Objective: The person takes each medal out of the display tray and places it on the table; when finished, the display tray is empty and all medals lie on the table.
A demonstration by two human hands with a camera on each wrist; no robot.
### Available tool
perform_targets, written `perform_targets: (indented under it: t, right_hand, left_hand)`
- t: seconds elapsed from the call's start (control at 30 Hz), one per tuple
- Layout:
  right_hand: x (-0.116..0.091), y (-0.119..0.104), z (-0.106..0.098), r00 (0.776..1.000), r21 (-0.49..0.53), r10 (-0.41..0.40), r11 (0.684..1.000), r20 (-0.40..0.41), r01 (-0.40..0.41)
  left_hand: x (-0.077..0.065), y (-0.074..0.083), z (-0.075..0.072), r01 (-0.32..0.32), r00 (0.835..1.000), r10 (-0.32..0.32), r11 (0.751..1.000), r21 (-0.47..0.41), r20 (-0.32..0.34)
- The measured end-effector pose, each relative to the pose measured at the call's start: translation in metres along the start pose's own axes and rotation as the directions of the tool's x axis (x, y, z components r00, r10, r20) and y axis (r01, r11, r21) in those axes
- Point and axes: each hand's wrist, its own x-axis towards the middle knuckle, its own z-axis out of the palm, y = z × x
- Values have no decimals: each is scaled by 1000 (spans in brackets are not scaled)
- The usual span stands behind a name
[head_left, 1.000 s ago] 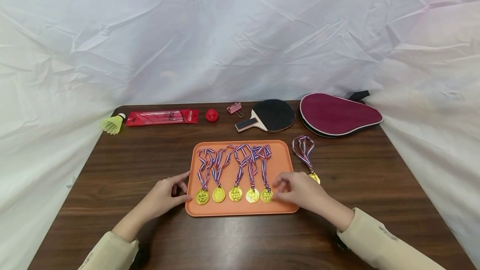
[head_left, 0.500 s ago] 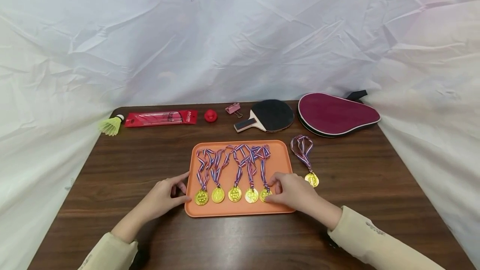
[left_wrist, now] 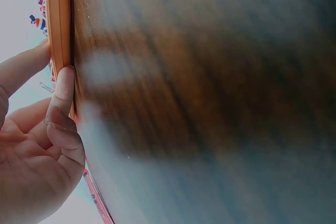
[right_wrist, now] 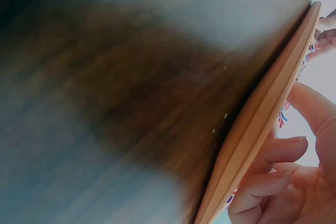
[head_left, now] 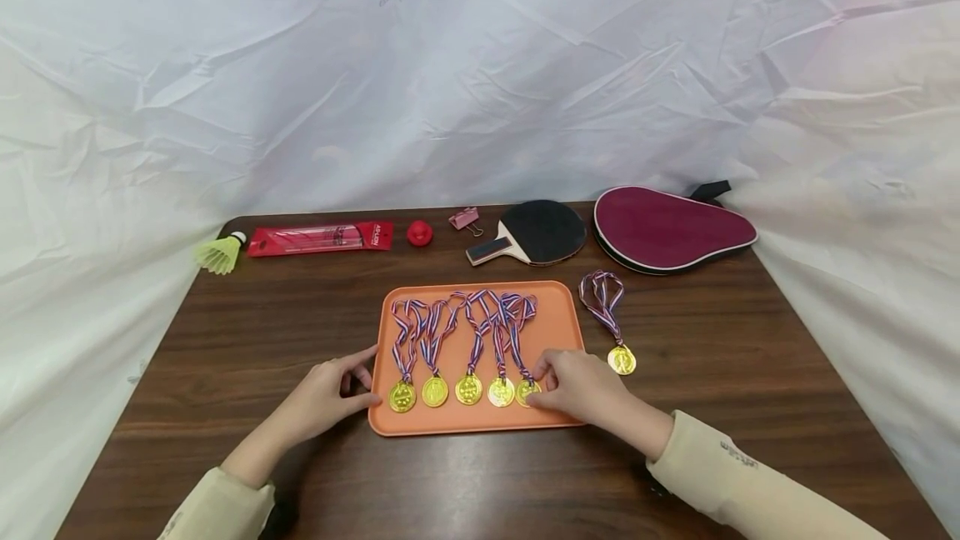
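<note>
An orange tray [head_left: 480,423] holds a row of gold medals on striped ribbons. My left hand [head_left: 330,398] is at the tray's left side, with thumb and a finger touching its outer wall in the left wrist view. Over the tray's right part, my right hand [head_left: 581,386] has thumb and bent index finger at the edges of the rightmost medal [head_left: 527,392], partly covering it. That medal's ribbon slants up and left, close to its neighbour medal [head_left: 501,392]. One further medal [head_left: 621,359] lies on the table right of the tray, its ribbon looped behind it.
Along the table's [head_left: 285,332] back edge lie a yellow shuttlecock [head_left: 219,253], a red packet [head_left: 322,238], a small red object [head_left: 419,232], a pink binder clip [head_left: 465,219], a black table tennis paddle [head_left: 543,232] and a maroon paddle case [head_left: 671,227]. A white cloth [head_left: 480,82] hangs behind.
My right hand has moved left onto the rightmost medal, which has shifted slightly left with its ribbon now slanting. The medal beside the tray has come fully into view. My left hand stays put.
</note>
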Motion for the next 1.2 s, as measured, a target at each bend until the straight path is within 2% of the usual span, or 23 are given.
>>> perform_targets:
  t: [0.2, 0.43, 0.6, 0.8, 1.2]
  right_hand:
    - [1, -3, -3, 1000, -6, 1, 1000, -18, -1]
    - [2, -9, -2, 1000, -18, 13, 1000, 19, -13]
    - [1, -8, -3, 999, -19, 34, 999, 12, -33]
    - [1, -2, -4, 999, 14, 15, 1000, -28, -14]
    - [0, 7, -14, 1000, 132, -11, 991, 12, 9]
  left_hand:
    - [1, -1, 0, 0, 1000, 0, 1000, -3, 0]
    - [0, -3, 1, -5, 1000, 5, 1000, 5, -3]
    - [0, -4, 1, -24, 1000, 24, 1000, -6, 2]
    - [0, -3, 1, -39, 999, 40, 999, -17, 8]
    - [0, -3, 1, -23, 1000, 23, 1000, -16, 7]
